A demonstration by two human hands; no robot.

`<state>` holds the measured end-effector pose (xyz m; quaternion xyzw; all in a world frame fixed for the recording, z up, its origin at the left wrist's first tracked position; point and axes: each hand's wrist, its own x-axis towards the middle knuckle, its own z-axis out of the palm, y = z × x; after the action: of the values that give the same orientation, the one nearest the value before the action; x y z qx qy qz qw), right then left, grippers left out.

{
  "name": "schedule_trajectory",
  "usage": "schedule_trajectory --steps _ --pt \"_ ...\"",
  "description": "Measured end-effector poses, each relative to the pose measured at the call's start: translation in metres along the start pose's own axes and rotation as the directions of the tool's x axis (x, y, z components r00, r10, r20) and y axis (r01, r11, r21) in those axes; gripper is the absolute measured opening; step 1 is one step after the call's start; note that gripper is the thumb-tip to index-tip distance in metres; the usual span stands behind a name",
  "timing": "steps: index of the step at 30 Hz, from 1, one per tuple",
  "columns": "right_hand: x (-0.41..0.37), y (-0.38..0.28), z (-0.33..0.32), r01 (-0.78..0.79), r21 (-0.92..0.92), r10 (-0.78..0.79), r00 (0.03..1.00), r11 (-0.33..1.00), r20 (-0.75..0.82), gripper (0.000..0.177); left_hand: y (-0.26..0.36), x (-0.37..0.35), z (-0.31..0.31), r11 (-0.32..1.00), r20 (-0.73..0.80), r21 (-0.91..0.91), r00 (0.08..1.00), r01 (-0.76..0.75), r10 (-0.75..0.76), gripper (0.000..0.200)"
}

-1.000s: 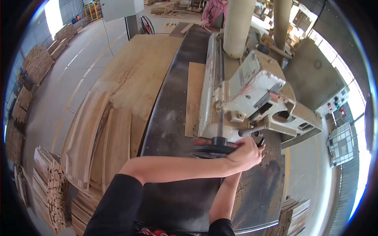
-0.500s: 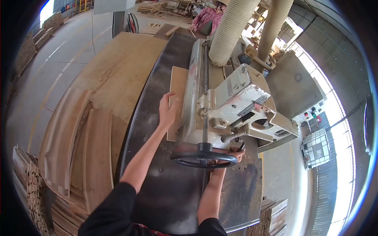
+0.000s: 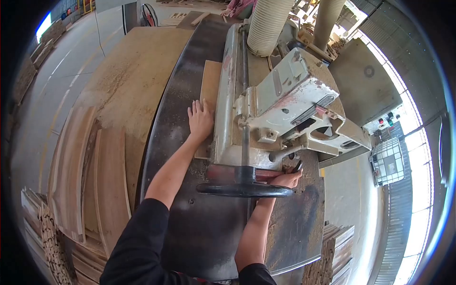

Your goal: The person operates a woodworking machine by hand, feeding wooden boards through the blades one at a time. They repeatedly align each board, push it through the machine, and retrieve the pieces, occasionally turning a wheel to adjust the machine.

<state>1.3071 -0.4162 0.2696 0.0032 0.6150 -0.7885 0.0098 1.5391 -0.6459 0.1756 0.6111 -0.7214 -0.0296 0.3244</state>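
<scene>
My left hand (image 3: 201, 119) lies flat with its fingers apart on a flat wooden board (image 3: 210, 85). The board rests on the dark metal machine table (image 3: 185, 228), against the long metal fence (image 3: 227, 95) of a woodworking machine. Beyond the black handwheel (image 3: 244, 191), my right hand (image 3: 287, 179) is closed around a small black lever (image 3: 298, 166) at the machine's lower right. Part of that hand is hidden by the wheel rim. A red bar (image 3: 266, 174) runs beside it, under the machine head (image 3: 299, 90).
Curved wooden boards (image 3: 110, 175) lie on a plywood top (image 3: 137, 61) to the left. A ribbed dust hose (image 3: 268, 26) rises from the machine. Stacked wood (image 3: 335, 251) stands at lower right, and a caged tank (image 3: 387, 161) farther right. A person's pink sleeve (image 3: 235, 7) shows at the top.
My left hand has come down from a raised, half-curled pose to lie flat on the board. The right hand stays at the lever. The whole view has shifted slightly.
</scene>
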Motion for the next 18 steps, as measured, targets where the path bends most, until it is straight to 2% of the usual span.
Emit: schedule_trajectory --steps 2,3,6,8,10,12,14,15,18 --pt "-0.002 0.002 0.003 0.012 0.068 -0.011 1.000 0.998 -0.016 0.058 0.000 -0.005 -0.003 0.999 -0.024 -0.046 1.000 0.004 -0.005 0.066" --pt "0.004 0.011 0.003 0.045 0.136 -0.044 0.999 0.990 -0.017 0.048 0.000 -0.014 -0.005 0.998 -0.023 -0.065 1.000 0.003 -0.005 0.065" --pt "0.004 0.010 -0.001 0.019 0.117 -0.022 0.999 0.993 0.028 0.048 0.005 -0.039 -0.019 0.999 -0.018 -0.020 0.999 0.040 -0.040 0.066" --pt "0.006 0.012 -0.003 0.007 0.117 -0.014 0.998 0.993 0.061 0.043 -0.002 -0.046 -0.016 1.000 -0.048 -0.022 0.999 0.010 -0.011 0.063" --pt "0.011 0.021 0.002 0.118 0.112 -0.117 0.993 0.987 -0.008 0.043 -0.006 -0.052 -0.017 0.999 -0.025 -0.039 0.999 -0.024 0.023 0.060" --pt "0.001 0.001 0.005 -0.028 0.135 0.028 1.000 0.990 -0.002 0.044 -0.004 -0.038 -0.031 0.995 0.017 -0.080 0.998 -0.058 0.060 0.057" --pt "0.005 0.012 0.008 0.097 0.143 -0.087 0.993 0.985 -0.074 0.042 -0.018 -0.024 -0.025 0.985 -0.004 -0.051 0.987 -0.164 0.164 0.054" --pt "0.006 0.010 0.005 0.043 0.145 -0.039 0.999 0.989 -0.030 0.040 -0.023 -0.024 -0.020 0.977 -0.037 -0.086 0.981 -0.195 0.193 0.053" --pt "0.004 0.007 0.005 0.002 0.214 -0.007 1.000 0.977 0.021 0.044 -0.018 -0.029 -0.027 0.963 -0.018 -0.218 0.987 -0.158 0.158 0.052"
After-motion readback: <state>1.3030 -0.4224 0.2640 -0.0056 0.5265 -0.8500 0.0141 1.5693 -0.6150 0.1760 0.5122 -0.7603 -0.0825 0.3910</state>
